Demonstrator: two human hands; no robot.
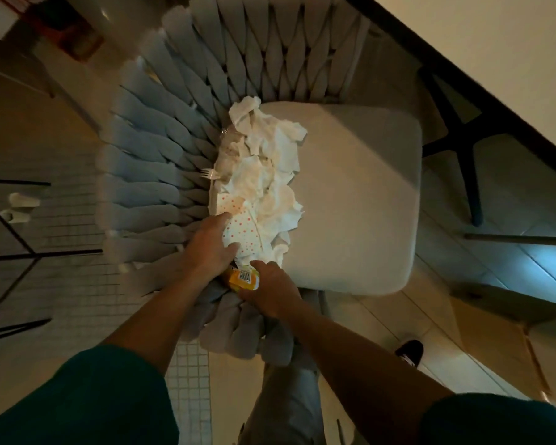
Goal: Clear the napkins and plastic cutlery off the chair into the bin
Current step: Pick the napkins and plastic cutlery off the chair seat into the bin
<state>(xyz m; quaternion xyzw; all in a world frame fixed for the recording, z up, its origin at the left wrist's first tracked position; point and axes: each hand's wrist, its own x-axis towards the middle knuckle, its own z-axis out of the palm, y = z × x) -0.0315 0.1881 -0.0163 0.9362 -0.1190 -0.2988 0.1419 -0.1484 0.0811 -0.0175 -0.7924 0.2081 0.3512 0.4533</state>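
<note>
Both hands down at the near end of the napkin pile on the chair.

Closest to me, my right hand [272, 292] is curled around a yellow packet [243, 279] at the seat's front edge, gripping it. Just beside it my left hand [211, 247] has its fingers bent into the dotted napkin [241, 234], thumb on top, so it's got hold of that one. The rest of the crumpled white napkins [264, 162] run in a strip along the left side of the grey seat cushion [360, 200], up against the woven chair back [161, 168]. A clear plastic fork [210, 173] pokes out on the pile's left edge, halfway up. Can't see any bin from here.
</note>
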